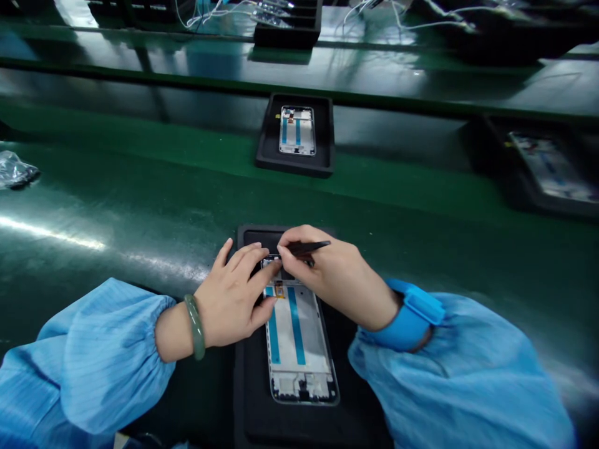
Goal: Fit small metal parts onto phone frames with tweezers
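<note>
A white phone frame [299, 349] with two blue strips lies in a black tray [253, 399] right in front of me on the green belt. My left hand [234, 299] rests on the frame's upper left edge, fingers pressed against it. A green bangle sits on that wrist. My right hand [327, 274] is closed in a pinch on black tweezers [306, 247], whose tips are at the top end of the frame. A blue strap wraps my right wrist.
A second black tray [322, 156] with another phone frame [297, 130] sits further along the green belt [140, 199]. A third tray [524, 187] is at the right edge. Crumpled plastic [14, 169] lies far left. Cables and dark trays fill the back shelf.
</note>
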Demonstrator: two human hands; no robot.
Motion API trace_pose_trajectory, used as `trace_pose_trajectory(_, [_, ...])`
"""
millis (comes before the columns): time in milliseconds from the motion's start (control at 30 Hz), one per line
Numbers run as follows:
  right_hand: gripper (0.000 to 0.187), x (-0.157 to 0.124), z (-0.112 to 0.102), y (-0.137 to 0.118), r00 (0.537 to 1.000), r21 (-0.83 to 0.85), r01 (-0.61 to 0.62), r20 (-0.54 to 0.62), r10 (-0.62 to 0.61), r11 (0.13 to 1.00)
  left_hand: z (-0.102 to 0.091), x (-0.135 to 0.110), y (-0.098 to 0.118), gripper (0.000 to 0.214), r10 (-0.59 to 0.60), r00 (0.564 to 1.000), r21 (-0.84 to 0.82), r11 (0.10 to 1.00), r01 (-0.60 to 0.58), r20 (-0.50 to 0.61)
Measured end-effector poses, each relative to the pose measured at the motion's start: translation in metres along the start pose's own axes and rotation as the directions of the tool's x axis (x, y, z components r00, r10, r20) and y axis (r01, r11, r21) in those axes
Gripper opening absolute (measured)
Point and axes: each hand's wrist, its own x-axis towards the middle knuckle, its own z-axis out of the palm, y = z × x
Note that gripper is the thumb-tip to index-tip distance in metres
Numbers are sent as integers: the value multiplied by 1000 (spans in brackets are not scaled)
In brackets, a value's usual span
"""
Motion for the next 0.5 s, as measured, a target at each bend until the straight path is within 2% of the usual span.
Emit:
trace_pose_trajectory(67, [5, -3, 1, 3, 999, 23, -47, -23, 48, 999, 0, 0, 0, 45, 1, 1000, -5, 1000, -1, -7])
trace_pose_trajectory(167, [2, -9, 5, 10, 973, 137, -186, -108, 202, 973, 0, 0, 0, 46, 5, 1000, -1, 1000, -5, -3])
trace_pose_trajectory(233, [4, -13, 8, 14, 957, 204, -212, -156, 246, 956, 0, -1, 0, 46, 7, 1000, 8, 1000, -7, 2])
trace_pose_trajectory(333, [5, -15, 13, 14, 959, 231, -187, -169, 229, 955, 0, 0, 0, 46, 8, 1000, 18, 1000, -8, 8])
trace_pose_trajectory(500, [4, -12, 13, 8, 962, 125, -162, -201, 185, 979, -1, 0, 1, 46, 5, 1000, 12, 1000, -5, -1])
